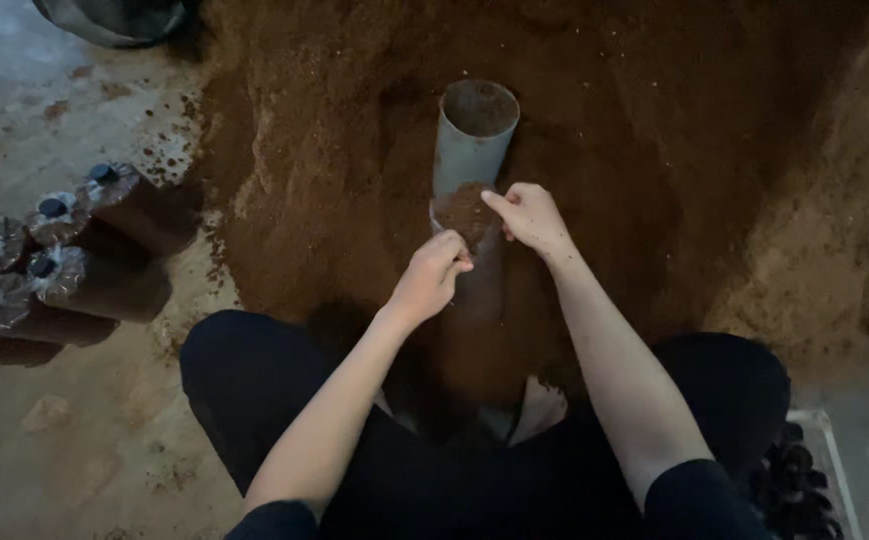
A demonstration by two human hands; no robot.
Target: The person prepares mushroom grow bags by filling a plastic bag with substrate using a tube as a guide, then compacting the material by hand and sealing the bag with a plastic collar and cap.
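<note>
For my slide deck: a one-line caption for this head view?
Both hands, left and right, hold a filled bag's mouth beside a grey tube in brown substrate.

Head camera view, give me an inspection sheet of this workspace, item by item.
Surface: grey concrete floor, stained and dusted with brown grains.
Job's things: large heap of brown sawdust-like substrate; grey plastic pipe section lying in the heap, open end away from the person; brown-filled bag mouth at its near end.
Clutter: stack of filled dark cylindrical bags with capped necks at left; crate edge at lower right.
Hands: left hand pinches the bag mouth; right hand touches its top; each grip closed.
Cables: nothing seen.
Surroundings: dim light; dark container at top left.
</note>
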